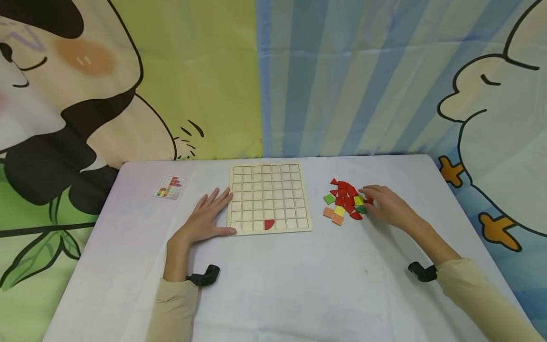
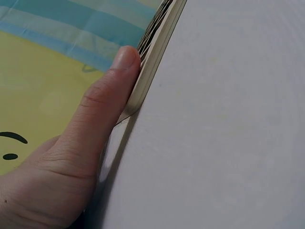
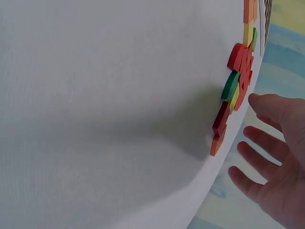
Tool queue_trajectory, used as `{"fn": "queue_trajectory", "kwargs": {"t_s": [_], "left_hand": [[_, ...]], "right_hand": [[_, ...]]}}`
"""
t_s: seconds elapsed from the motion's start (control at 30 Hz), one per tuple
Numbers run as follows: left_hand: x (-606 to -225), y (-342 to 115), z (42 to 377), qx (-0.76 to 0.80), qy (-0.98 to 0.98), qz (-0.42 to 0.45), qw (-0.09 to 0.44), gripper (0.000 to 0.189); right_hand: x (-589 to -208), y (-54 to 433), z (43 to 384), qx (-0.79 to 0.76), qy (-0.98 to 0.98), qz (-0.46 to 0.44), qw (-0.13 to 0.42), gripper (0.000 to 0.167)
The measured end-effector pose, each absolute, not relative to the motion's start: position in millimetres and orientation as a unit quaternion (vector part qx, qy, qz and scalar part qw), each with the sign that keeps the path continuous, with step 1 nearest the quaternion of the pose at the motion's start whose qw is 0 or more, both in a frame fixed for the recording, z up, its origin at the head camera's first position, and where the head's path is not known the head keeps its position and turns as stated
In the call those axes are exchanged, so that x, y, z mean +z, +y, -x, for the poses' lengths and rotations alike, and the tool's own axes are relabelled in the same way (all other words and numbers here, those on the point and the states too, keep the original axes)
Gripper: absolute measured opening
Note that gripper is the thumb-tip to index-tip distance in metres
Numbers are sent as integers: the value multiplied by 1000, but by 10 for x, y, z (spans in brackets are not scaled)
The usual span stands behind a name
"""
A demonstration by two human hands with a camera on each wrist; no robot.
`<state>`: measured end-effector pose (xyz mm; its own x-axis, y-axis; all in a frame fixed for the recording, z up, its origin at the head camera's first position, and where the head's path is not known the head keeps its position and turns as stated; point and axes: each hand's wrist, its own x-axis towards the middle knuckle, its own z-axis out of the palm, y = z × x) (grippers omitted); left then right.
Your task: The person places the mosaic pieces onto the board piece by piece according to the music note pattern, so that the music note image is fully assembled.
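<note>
A pale wooden grid board (image 1: pixel 249 232) lies in the middle of the table, with one red quarter-circle piece (image 1: pixel 268 224) in its bottom row. Spread fingers of my left hand (image 1: pixel 204 219) rest against the board's left side, and its thumb (image 2: pixel 102 105) touches the near corner. To the right of the board lies a loose cluster of red, yellow, green and orange pieces (image 1: pixel 341 194). My right hand (image 1: pixel 386 205) hovers at the cluster's right edge, fingers loosely bent and apart. In the right wrist view nothing shows between those fingers, and a dark red piece (image 3: pixel 221 118) lies close by.
A small pattern card (image 1: pixel 169 187) with a coloured grid picture lies on the left of the table. The white table (image 1: pixel 278 285) ends at a printed cloth backdrop (image 1: pixel 342 80) behind the board. Each wrist wears a black camera mount (image 1: pixel 205 275).
</note>
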<state>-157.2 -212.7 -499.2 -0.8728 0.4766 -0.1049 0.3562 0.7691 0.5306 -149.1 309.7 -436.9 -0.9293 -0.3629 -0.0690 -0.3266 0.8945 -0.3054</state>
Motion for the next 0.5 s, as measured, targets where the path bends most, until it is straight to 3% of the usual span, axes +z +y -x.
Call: {"fn": "queue_trajectory", "kwargs": {"t_s": [0.2, 0.5], "left_hand": [[-5001, -2145, 1547, 261, 933, -219, 116, 112], [-5009, -2163, 1519, 261, 935, -212, 116, 113]], "right_hand": [[-4411, 3079, 1624, -132, 965, 216, 66, 17], [-4398, 3070, 1739, -94, 959, 249, 95, 13]]}}
